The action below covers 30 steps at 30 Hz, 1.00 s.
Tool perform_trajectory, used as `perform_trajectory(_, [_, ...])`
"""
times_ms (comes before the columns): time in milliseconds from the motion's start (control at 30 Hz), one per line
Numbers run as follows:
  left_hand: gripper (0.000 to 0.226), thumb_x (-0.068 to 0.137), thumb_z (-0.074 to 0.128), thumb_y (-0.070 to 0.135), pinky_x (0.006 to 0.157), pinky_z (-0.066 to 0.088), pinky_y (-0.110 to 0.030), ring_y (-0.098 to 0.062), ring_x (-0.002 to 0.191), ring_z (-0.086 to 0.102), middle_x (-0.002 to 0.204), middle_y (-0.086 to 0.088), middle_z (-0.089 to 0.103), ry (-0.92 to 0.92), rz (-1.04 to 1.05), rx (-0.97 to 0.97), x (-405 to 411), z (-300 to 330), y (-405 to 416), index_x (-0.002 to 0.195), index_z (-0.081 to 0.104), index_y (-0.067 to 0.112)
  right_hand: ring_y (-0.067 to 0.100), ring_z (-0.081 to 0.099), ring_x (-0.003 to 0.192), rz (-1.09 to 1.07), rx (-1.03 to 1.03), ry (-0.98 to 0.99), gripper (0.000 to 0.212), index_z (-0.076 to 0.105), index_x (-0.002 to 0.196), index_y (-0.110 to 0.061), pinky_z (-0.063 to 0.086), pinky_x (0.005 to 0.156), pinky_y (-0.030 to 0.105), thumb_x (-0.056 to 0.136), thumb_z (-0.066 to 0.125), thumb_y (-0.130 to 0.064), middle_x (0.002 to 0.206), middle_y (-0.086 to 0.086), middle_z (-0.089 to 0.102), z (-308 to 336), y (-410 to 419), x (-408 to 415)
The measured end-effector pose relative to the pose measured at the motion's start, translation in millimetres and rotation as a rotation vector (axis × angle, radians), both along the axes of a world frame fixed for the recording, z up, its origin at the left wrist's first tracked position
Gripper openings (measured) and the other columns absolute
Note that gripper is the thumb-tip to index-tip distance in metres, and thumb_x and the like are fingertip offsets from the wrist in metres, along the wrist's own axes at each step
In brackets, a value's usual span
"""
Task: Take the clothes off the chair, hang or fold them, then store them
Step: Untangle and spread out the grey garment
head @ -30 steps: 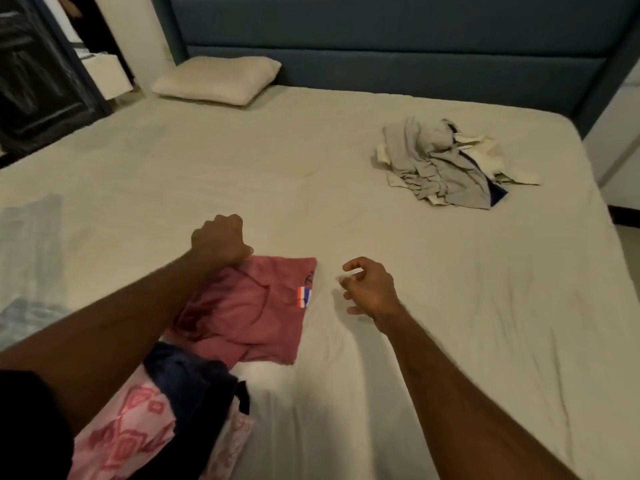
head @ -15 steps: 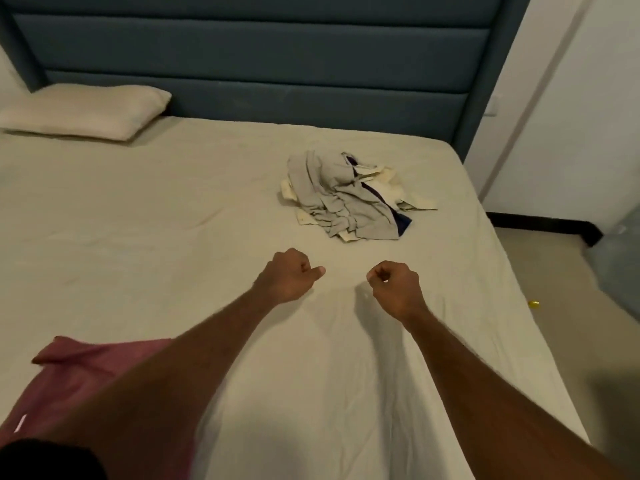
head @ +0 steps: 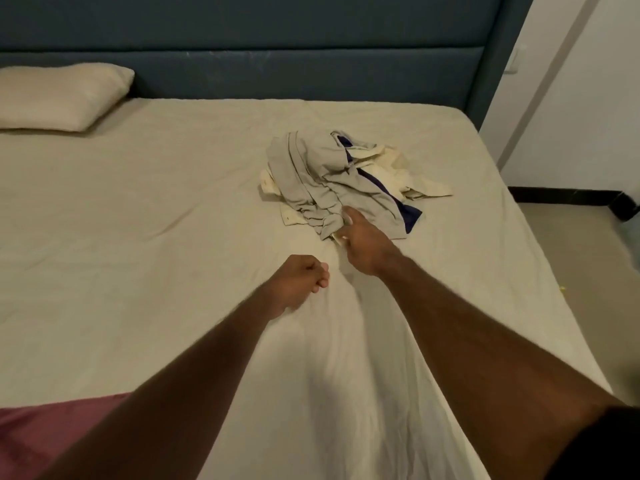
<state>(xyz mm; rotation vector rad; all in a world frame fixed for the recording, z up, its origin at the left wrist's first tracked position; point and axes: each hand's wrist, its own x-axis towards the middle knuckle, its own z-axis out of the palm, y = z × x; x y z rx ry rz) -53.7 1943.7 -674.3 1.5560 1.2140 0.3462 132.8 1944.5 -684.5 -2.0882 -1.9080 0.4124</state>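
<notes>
The clothes, a crumpled pile of grey, cream and dark blue cloth, lie on the bed just beyond the right hand. That hand reaches forward and touches the pile's near edge, fingers pinching a fold of the grey cloth. The left hand hovers nearer the person, just left of the right, curled into a loose fist holding nothing, apart from the pile. A pink garment lies well behind it.

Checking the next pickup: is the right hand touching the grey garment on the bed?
Touching. The head view shows the right hand with its fingertips pressed into the near edge of the grey garment.
</notes>
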Motion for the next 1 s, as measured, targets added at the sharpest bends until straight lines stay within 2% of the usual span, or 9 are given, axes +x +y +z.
perform_trajectory(100, [0.026, 0.105, 0.045, 0.010, 0.057, 0.043, -0.016, 0.002, 0.058, 0.057, 0.087, -0.005, 0.066, -0.037, -0.014, -0.046, -3, -17, 10, 0.102, 0.066, -0.005, 0.029, 0.051, 0.132, 0.005, 0.013, -0.043, 0.034, 0.066, 0.122, -0.016, 0.049, 0.103, 0.048, 0.094, 0.051, -0.003, 0.160, -0.003, 0.034, -12, 19, -2])
perform_trajectory(200, [0.028, 0.108, 0.038, 0.021, 0.055, 0.037, -0.022, -0.008, 0.067, 0.057, 0.086, -0.002, 0.071, -0.027, -0.030, -0.112, -8, -17, 18, 0.104, 0.063, 0.010, 0.025, 0.066, 0.098, -0.168, 0.257, 0.152, 0.023, 0.074, 0.099, -0.018, 0.057, 0.085, 0.042, 0.092, 0.056, -0.007, 0.108, 0.004, 0.070, -5, 16, -3])
perform_trajectory(400, [0.048, 0.105, 0.033, 0.057, 0.059, 0.034, -0.030, -0.012, 0.066, 0.053, 0.079, -0.001, 0.070, -0.111, 0.146, -0.164, 5, -11, 4, 0.104, 0.060, 0.017, 0.015, 0.068, 0.079, -0.221, 0.205, 0.540, 0.022, 0.069, 0.101, -0.023, 0.056, 0.072, 0.031, 0.086, 0.064, -0.008, 0.087, 0.001, 0.073, 8, -51, -30])
perform_trajectory(533, [0.096, 0.074, 0.061, 0.085, 0.102, 0.050, -0.039, -0.014, 0.110, 0.063, 0.128, 0.002, 0.065, -0.242, 0.299, -0.157, -2, -10, -25, 0.140, 0.050, 0.016, 0.004, 0.070, 0.077, -0.083, -0.044, 0.524, 0.027, 0.077, 0.078, -0.025, 0.054, 0.075, 0.022, 0.077, 0.055, -0.010, 0.080, -0.011, 0.075, -3, -156, -69])
perform_trajectory(567, [0.104, 0.068, 0.072, 0.080, 0.108, 0.048, -0.040, -0.015, 0.121, 0.060, 0.137, 0.003, 0.060, -0.275, 0.347, -0.135, -5, -10, -37, 0.146, 0.043, 0.016, 0.002, 0.068, 0.072, -0.047, -0.083, 0.542, 0.026, 0.074, 0.069, -0.029, 0.051, 0.071, 0.018, 0.075, 0.054, -0.013, 0.072, -0.015, 0.072, -2, -183, -75])
perform_trajectory(700, [0.058, 0.085, 0.079, 0.011, 0.102, 0.052, -0.036, -0.015, 0.113, 0.065, 0.129, 0.000, 0.065, -0.395, 0.427, -0.032, -12, -19, -84, 0.136, 0.052, 0.017, 0.001, 0.057, 0.053, 0.154, -0.213, 0.456, 0.011, 0.065, 0.059, -0.021, 0.038, 0.062, 0.016, 0.067, 0.058, -0.021, 0.050, -0.015, 0.056, 0, -280, -86])
perform_trajectory(833, [0.075, 0.080, 0.073, 0.012, 0.115, 0.042, -0.039, -0.015, 0.131, 0.054, 0.143, 0.003, 0.056, -0.221, 0.199, 0.129, -24, -31, -137, 0.149, 0.044, 0.022, 0.006, 0.064, 0.059, -0.021, -0.170, 0.816, 0.014, 0.072, 0.066, -0.024, 0.047, 0.060, 0.022, 0.075, 0.066, -0.016, 0.064, -0.007, 0.070, 4, -334, -75])
perform_trajectory(933, [0.083, 0.079, 0.072, 0.050, 0.119, 0.035, -0.035, -0.007, 0.139, 0.046, 0.151, 0.011, 0.049, -0.116, -0.084, 0.276, -36, -34, -190, 0.152, 0.040, 0.031, 0.006, 0.068, 0.083, -0.395, 0.210, 0.893, 0.018, 0.072, 0.102, -0.030, 0.052, 0.076, 0.026, 0.088, 0.076, -0.020, 0.098, -0.008, 0.073, 0, -348, -71])
perform_trajectory(1000, [0.070, 0.086, 0.070, 0.052, 0.116, 0.039, -0.037, -0.007, 0.136, 0.050, 0.146, 0.010, 0.055, -0.140, -0.291, 0.287, -44, -31, -227, 0.147, 0.048, 0.026, 0.001, 0.066, 0.103, -0.412, 0.203, 0.859, 0.052, 0.058, 0.131, -0.035, 0.052, 0.087, 0.024, 0.084, 0.080, -0.035, 0.118, -0.017, 0.067, 2, -356, -75])
